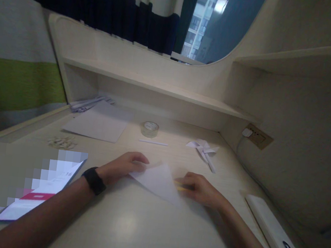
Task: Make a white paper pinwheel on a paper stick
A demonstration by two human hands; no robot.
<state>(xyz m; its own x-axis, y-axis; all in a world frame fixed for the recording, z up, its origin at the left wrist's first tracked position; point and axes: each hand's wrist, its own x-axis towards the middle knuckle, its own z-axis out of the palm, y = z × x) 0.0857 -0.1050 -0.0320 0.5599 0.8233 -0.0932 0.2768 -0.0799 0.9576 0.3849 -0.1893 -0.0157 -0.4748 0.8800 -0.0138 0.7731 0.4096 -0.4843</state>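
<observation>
— As the head view frames it, where's the paper [157,181]?
— Just six o'clock of centre. Left hand [122,168] pinches its ten-o'clock side, probably steadying it.
— Right hand [201,189]?
— Three o'clock, fingers curled round a blurred yellow tool [179,185], seemingly angled to meet the edge.

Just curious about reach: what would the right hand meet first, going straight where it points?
Past its yellow tool, probably the white paper at the left hand; depth is unclear.
</observation>
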